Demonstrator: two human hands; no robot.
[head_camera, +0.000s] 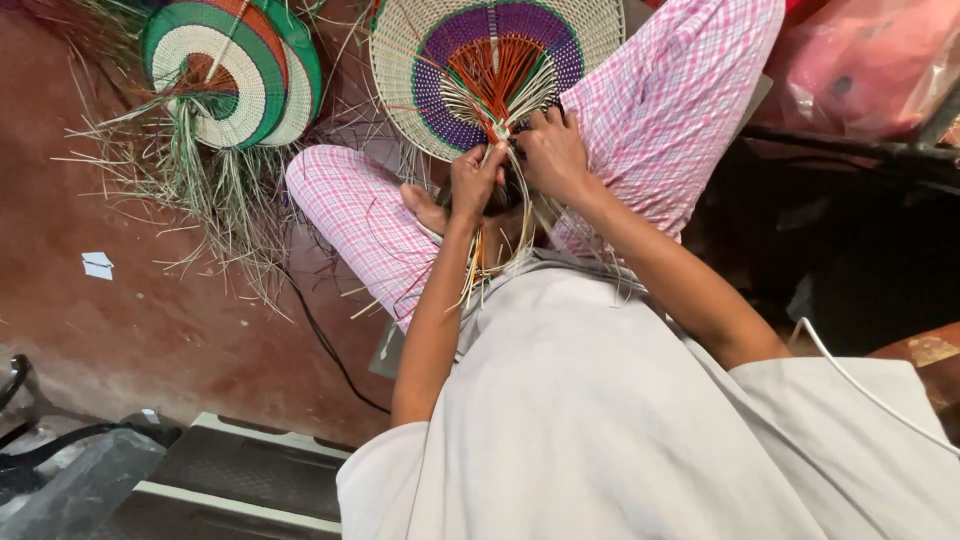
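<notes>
Both the left hand (473, 180) and the right hand (552, 152) close their fingers on loose straw strands (497, 125) at the woven fan's (480, 60) base.

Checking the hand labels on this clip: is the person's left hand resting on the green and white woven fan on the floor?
No: the left hand and right hand both grip strands at the base of the purple and orange woven fan; the green fan lies untouched.

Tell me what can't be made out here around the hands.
Head view only:
- Fingertips of left hand and right hand: buried in strands.
- Fan top: cut off by the frame edge.
- Strand ends: hidden behind the wrists and shirt.
- Second fan: partly cut off by the frame edge.
</notes>
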